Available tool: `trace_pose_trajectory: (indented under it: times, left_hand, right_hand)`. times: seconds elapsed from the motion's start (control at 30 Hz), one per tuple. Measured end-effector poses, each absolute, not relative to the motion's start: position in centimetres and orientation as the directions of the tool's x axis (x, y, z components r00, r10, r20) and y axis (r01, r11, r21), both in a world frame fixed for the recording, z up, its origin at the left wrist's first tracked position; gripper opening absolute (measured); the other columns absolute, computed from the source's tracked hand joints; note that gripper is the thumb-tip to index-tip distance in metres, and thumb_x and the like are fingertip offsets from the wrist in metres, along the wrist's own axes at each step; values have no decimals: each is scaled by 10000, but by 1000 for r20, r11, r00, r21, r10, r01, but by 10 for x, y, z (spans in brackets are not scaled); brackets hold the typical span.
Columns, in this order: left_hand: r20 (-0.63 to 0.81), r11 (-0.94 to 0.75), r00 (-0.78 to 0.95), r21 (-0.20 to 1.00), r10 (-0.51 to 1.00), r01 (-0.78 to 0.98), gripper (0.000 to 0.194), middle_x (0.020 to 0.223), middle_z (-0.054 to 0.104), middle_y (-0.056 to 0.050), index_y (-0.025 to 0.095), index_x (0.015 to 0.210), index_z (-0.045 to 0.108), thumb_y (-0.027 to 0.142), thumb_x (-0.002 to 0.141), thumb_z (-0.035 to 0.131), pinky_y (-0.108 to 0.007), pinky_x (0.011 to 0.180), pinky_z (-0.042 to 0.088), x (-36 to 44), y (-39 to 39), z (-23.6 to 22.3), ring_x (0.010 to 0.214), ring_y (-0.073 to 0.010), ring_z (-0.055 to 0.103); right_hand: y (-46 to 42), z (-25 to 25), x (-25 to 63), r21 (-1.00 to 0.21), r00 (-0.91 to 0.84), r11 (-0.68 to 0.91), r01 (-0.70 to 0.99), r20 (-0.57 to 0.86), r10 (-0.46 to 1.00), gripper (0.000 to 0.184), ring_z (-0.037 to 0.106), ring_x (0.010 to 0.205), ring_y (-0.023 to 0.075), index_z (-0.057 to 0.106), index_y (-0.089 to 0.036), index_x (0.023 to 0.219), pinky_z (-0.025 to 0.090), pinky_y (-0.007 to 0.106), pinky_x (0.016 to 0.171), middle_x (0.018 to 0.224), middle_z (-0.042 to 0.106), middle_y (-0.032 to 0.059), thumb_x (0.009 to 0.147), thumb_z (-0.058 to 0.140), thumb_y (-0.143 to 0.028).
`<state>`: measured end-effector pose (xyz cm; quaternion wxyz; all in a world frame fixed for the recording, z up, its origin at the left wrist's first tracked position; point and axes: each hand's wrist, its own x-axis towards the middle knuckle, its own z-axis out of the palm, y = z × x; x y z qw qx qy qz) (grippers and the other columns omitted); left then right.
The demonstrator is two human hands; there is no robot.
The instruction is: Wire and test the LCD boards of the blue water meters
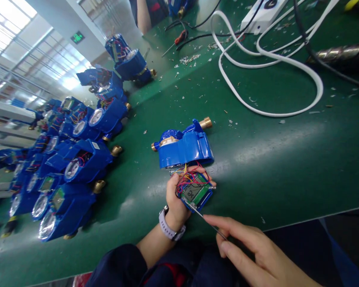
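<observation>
My left hand (175,199), with a pale watch strap at its wrist, is closed around a green circuit board (204,192) in a blue frame. A small display on the board shows digits. Thin coloured wires (185,169) run from it to the blue water meter (185,151), which lies on the bench just beyond and has brass pipe ends. Between the fingers of my right hand (245,243) is a thin metal-shafted screwdriver (211,224); its handle is hidden in the hand. Its tip meets the near left corner of the board.
Several blue water meters (86,159) crowd the left of the green bench (257,159), some showing wires or displays. A white cable (287,113) loops from a power strip (261,18) at the back. Another screwdriver (181,38) and scraps lie there; a person's arm (143,18) shows beyond.
</observation>
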<state>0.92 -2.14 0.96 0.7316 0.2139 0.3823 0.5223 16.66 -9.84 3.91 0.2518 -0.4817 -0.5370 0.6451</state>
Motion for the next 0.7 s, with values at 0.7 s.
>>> trace_pose_trajectory:
  times: [0.7]
  left_hand:
    - [17, 7, 131, 984, 991, -181, 679, 1318, 569, -113, 191, 1299, 539, 705, 892, 363, -428, 1090, 410, 9, -24, -20, 1242, -296, 518]
  right_hand:
    - [-77, 1, 246, -616, -63, 214, 758, 258, 964, 281, 625, 997, 165, 546, -219, 1198, 514, 275, 811, 1136, 613, 50, 938, 450, -177]
